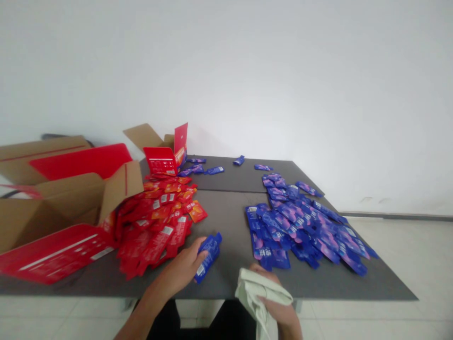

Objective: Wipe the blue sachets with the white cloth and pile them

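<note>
Sachets (300, 231) lie on a grey table (226, 222) before a white wall (226, 80).

The shiny blue packet (212, 255) is tilted (its top leans right), and the pale green cloth (260, 288) hangs in a soft bunch.

The left hand (180, 273) grips a blue sachet (208, 258), and the right hand (279, 304) holds a crumpled pale cloth (258, 295) above a grey table (226, 212). Red sachets (152, 231) lie heaped beside opened cardboard boxes (60, 200), with blue sachets (300, 231) heaped to the right.
</note>
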### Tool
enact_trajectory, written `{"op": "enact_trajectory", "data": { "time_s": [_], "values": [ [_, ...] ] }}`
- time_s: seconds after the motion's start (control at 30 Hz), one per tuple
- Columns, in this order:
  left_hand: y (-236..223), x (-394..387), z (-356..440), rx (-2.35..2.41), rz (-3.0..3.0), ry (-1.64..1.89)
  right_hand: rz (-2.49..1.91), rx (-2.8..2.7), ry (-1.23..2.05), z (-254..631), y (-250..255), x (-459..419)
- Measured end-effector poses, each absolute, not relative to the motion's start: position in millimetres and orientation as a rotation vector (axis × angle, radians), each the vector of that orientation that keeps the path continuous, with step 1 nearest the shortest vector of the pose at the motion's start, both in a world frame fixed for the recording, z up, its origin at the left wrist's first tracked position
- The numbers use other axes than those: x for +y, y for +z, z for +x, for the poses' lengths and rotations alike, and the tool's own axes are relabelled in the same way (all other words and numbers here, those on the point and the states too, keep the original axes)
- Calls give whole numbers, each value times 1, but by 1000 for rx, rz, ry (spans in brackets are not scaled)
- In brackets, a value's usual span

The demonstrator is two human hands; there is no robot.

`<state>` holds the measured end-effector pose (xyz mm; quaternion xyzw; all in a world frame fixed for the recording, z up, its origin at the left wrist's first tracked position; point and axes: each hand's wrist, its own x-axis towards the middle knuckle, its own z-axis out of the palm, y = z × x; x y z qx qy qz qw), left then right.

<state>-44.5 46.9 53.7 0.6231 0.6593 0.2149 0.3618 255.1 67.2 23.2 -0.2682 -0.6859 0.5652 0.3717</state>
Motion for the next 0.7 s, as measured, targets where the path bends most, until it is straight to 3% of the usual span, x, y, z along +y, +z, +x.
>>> {"op": "enact_trajectory", "data": {
  "time_s": [0.23, 0.4, 0.7],
  "values": [
    [12, 39, -46, 1908, 1824, 669, -912, -1613, 1399, 258, 10, 61],
    [11, 20, -46, 2047, 2223, 815, -999, -1568, 1379, 256, 3, 61],
    [15, -32, -38, 1666, 2686, 686, -1183, -1496, 1196, 228, 25, 74]
  ]
}}
